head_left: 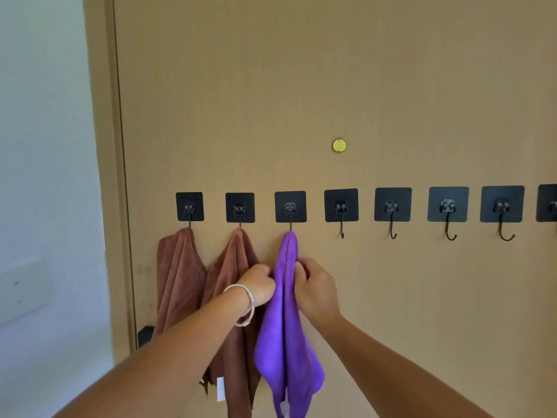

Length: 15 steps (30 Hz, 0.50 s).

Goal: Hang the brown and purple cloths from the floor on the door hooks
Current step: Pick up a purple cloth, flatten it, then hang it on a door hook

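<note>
A purple cloth (286, 327) hangs from the third black hook (290, 207) on the tan door (331, 86). My left hand (259, 282), with bangles on its wrist, grips the cloth's left edge. My right hand (313, 285) pinches its right edge at about the same height. Two brown cloths hang to the left: one (176, 279) from the first hook (190, 207), the other (233, 342) from the second hook (240, 208), partly hidden behind my left forearm.
Several bare black adhesive hooks (341, 206) run along the door to the right. A small yellow disc (339, 145) sits above them. The door frame (117, 176) and a pale wall (45, 176) lie at the left.
</note>
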Tool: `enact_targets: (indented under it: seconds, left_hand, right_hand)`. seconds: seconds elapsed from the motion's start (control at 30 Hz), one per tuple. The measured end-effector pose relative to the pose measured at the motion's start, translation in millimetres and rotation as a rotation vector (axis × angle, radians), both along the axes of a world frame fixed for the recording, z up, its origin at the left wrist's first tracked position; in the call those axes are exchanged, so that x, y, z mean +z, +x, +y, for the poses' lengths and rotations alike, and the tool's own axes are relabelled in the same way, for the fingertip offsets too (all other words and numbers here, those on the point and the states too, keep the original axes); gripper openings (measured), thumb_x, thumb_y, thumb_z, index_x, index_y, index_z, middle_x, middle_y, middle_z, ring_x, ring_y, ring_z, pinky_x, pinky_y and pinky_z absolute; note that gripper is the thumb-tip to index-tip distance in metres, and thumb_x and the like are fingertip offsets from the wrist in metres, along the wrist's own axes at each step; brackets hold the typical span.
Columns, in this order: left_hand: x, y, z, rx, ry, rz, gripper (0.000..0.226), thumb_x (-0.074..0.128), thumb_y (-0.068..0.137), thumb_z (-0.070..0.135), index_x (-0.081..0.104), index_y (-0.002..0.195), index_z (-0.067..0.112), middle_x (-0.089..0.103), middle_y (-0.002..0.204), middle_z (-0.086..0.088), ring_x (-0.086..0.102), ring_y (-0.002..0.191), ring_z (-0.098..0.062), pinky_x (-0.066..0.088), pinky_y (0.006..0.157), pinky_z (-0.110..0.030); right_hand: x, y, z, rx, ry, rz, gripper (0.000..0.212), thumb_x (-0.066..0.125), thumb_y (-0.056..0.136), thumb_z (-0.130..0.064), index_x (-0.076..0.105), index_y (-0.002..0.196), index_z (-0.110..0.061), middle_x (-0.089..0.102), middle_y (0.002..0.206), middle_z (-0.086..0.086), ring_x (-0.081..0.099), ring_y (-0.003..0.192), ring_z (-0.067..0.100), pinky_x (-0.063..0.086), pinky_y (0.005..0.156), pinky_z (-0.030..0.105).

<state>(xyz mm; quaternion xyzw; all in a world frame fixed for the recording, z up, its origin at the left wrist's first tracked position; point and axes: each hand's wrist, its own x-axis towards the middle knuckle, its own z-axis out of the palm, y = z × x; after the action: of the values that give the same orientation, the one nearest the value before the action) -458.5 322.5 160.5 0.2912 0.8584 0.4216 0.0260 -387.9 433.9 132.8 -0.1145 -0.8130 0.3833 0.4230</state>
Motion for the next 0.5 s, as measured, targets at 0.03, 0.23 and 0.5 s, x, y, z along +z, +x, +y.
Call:
enact_targets:
  seconds: [0.03,0.23,0.5]
  left_hand:
    - [4.7,0.0,-4.4,0.029,-0.103,0.079,0.022,0.041,0.087,0.006,0.060,0.076,0.009,0.066,0.083,-0.012,0.064,0.086,-0.031,0.053,0.074,-0.034]
    - [29.3,19.1,-19.8,0.173,-0.488,0.597,0.014,0.041,0.088,0.017,0.054,0.087,0.019,0.066,0.103,-0.007,0.062,0.094,-0.029,0.041,0.072,-0.032]
    - [10.9,36.3,-21.8,0.120,-0.186,0.946,0.053,0.034,0.096,0.046,0.025,0.147,0.032,0.028,0.151,0.006,0.019,0.141,-0.017,0.016,0.115,-0.047]
  right_hand:
    - [0.9,1.4,3.1,0.010,0.028,-0.019,0.027,0.041,0.098,-0.028,0.065,0.110,-0.022,0.067,0.097,-0.006,0.061,0.087,0.013,0.051,0.082,0.035]
    - [5.2,9.0,13.4,-0.053,0.197,-0.108,0.025,0.046,0.096,-0.035,0.063,0.111,-0.024,0.064,0.104,-0.004,0.059,0.091,0.016,0.050,0.080,0.034]
    - [13.0,60.9,7.4,-0.285,0.453,-0.069,0.044,0.060,0.090,-0.029,0.055,0.132,-0.017,0.055,0.129,0.004,0.047,0.122,0.024,0.037,0.102,0.032]
